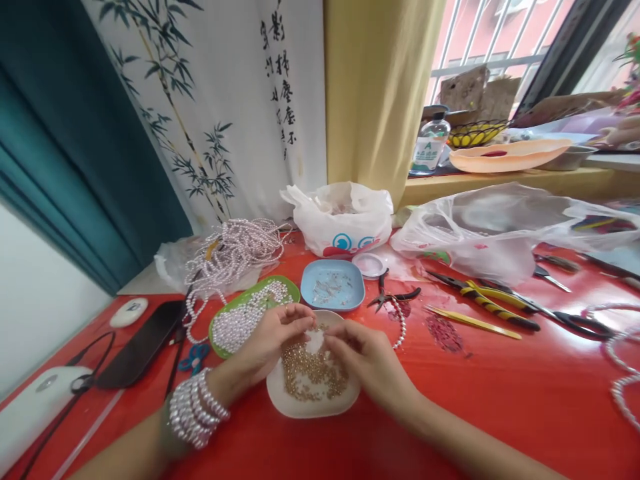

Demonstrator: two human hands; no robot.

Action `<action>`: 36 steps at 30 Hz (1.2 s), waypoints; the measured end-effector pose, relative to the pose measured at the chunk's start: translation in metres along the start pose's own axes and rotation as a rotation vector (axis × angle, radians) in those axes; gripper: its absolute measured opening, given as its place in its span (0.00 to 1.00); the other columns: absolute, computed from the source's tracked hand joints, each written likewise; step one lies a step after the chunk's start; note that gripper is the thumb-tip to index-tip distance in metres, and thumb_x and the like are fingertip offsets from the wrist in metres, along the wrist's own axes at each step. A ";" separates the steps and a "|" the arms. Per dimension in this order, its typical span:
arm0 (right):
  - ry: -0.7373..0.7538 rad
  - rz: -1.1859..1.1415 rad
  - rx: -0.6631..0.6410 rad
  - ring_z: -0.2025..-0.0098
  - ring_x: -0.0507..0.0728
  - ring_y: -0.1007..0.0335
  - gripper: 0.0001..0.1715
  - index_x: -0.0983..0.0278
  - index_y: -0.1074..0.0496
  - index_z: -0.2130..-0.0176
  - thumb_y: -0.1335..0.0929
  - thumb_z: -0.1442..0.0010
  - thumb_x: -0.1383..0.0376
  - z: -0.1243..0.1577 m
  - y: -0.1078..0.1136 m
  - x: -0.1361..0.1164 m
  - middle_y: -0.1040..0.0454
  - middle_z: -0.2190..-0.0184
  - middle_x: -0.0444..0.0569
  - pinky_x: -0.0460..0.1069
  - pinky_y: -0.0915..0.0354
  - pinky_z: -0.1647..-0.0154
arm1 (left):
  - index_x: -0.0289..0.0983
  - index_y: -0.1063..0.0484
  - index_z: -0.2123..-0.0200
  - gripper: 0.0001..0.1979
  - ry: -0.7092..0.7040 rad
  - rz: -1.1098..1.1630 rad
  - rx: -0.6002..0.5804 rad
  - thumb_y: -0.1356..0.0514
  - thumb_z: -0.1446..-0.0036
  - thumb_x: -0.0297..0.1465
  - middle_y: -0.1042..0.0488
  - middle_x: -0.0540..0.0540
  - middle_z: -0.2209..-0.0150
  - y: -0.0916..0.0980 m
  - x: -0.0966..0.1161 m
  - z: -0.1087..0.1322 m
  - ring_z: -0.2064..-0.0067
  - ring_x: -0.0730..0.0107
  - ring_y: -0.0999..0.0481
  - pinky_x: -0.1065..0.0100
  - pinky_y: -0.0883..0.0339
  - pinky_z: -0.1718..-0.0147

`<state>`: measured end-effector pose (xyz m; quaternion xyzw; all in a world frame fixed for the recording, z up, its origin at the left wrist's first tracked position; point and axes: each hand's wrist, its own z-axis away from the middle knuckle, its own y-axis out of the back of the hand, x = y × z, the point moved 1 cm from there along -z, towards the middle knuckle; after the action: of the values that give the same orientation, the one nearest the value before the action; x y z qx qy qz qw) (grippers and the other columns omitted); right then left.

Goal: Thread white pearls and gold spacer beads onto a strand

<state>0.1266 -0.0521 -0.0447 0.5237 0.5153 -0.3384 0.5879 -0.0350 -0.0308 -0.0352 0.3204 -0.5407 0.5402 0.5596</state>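
Note:
Both my hands are over a white dish that holds many small gold beads. My left hand has its thumb and fingers pinched together above the dish's far left part; what sits between them is too small to make out. Facing it from the right, my right hand is pinched in the same way, its fingertips a short gap from the left ones. Strands of pearly beads wrap my left wrist. Behind my left hand lies a green tray of white pearl beads. A blue tray with small metal bits stands just beyond.
Small black pliers, a short pearl strand, yellow tweezers and yellow-black pliers lie to the right. A pile of bead strings and plastic bags stand behind. A phone and blue scissors lie left.

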 end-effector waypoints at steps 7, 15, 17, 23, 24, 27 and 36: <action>-0.036 -0.021 -0.073 0.76 0.51 0.35 0.08 0.65 0.32 0.75 0.38 0.49 0.67 -0.003 -0.001 -0.007 0.29 0.78 0.45 0.45 0.41 0.76 | 0.33 0.28 0.72 0.08 -0.008 0.051 -0.027 0.35 0.55 0.30 0.29 0.48 0.71 0.000 -0.001 -0.003 0.71 0.78 0.33 0.76 0.40 0.71; -0.066 -0.060 -0.084 0.78 0.50 0.37 0.07 0.65 0.33 0.76 0.38 0.50 0.66 -0.005 0.000 -0.009 0.31 0.80 0.44 0.45 0.43 0.77 | 0.33 0.27 0.72 0.07 -0.022 0.049 -0.049 0.35 0.55 0.30 0.29 0.48 0.71 0.000 0.000 -0.003 0.71 0.78 0.33 0.76 0.41 0.72; -0.070 -0.057 -0.086 0.78 0.50 0.38 0.07 0.65 0.33 0.76 0.38 0.50 0.66 -0.006 0.000 -0.009 0.31 0.80 0.45 0.45 0.43 0.77 | 0.33 0.27 0.72 0.07 -0.022 0.044 -0.053 0.35 0.55 0.29 0.29 0.48 0.71 0.001 0.000 -0.003 0.71 0.78 0.33 0.76 0.40 0.71; -0.058 -0.039 -0.092 0.77 0.51 0.37 0.08 0.66 0.33 0.76 0.38 0.50 0.65 -0.004 0.001 -0.007 0.31 0.80 0.45 0.46 0.43 0.76 | 0.33 0.27 0.72 0.05 -0.029 0.033 -0.046 0.36 0.55 0.28 0.29 0.49 0.71 -0.001 0.000 -0.003 0.70 0.78 0.32 0.75 0.40 0.70; -0.057 -0.039 -0.091 0.77 0.51 0.37 0.08 0.66 0.33 0.76 0.38 0.50 0.65 -0.004 0.001 -0.007 0.31 0.80 0.45 0.46 0.43 0.76 | 0.33 0.27 0.72 0.05 -0.029 0.034 -0.041 0.36 0.55 0.28 0.29 0.49 0.71 -0.001 0.000 -0.003 0.70 0.78 0.32 0.75 0.40 0.70; -0.052 -0.040 -0.086 0.77 0.51 0.37 0.07 0.65 0.33 0.76 0.38 0.50 0.65 -0.004 0.000 -0.007 0.31 0.80 0.45 0.46 0.43 0.76 | 0.33 0.27 0.73 0.06 -0.032 0.041 -0.034 0.35 0.57 0.28 0.29 0.50 0.71 -0.001 0.000 -0.002 0.71 0.78 0.32 0.74 0.40 0.70; -0.060 -0.026 -0.070 0.77 0.51 0.36 0.07 0.65 0.33 0.76 0.38 0.50 0.67 -0.004 -0.001 -0.008 0.30 0.80 0.45 0.45 0.41 0.76 | 0.33 0.28 0.73 0.06 -0.033 0.038 -0.029 0.35 0.58 0.27 0.31 0.51 0.75 -0.001 0.001 -0.002 0.74 0.80 0.34 0.74 0.40 0.71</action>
<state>0.1230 -0.0492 -0.0372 0.4858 0.5159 -0.3432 0.6165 -0.0338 -0.0286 -0.0348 0.3107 -0.5636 0.5375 0.5449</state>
